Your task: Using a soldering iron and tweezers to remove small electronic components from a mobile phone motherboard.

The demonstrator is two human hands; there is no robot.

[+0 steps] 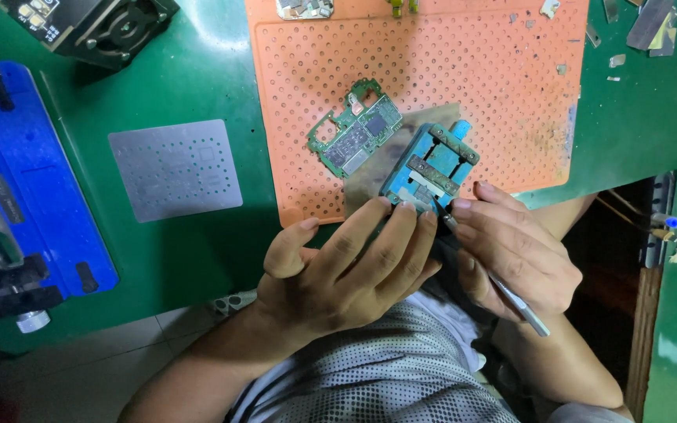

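The left hand (346, 262) lies palm down at the near edge of the desk (190, 251), its fingers stretched forward and close together, the fingertips (405, 210) resting against the near end of a small blue clamp fixture (431, 167). It steadies the fixture rather than closing around anything; the thumb juts out to the left, free. The right hand (515, 254) sits just to the right, touching the left along the fingers, curled around a slim metal tool (520, 304) whose grey handle runs back over the palm toward the wrist. The tool's tip is hidden between the two hands at the fixture's near corner.

The fixture sits tilted on an orange perforated mat (495, 86), partly over a worn grey patch. Just to its left, on the same mat and apart from both hands, lies a green circuit board (356, 129) with metal shields and chips, also at an angle. Small metal scraps are scattered along the mat's far edge.

Left of the mat, on the green desk, is a flat grey metal stencil (175, 168) dotted with holes. Further left stands a blue holder base (33, 172) with black clamps. At the far left corner sits a black fan unit (107, 27).
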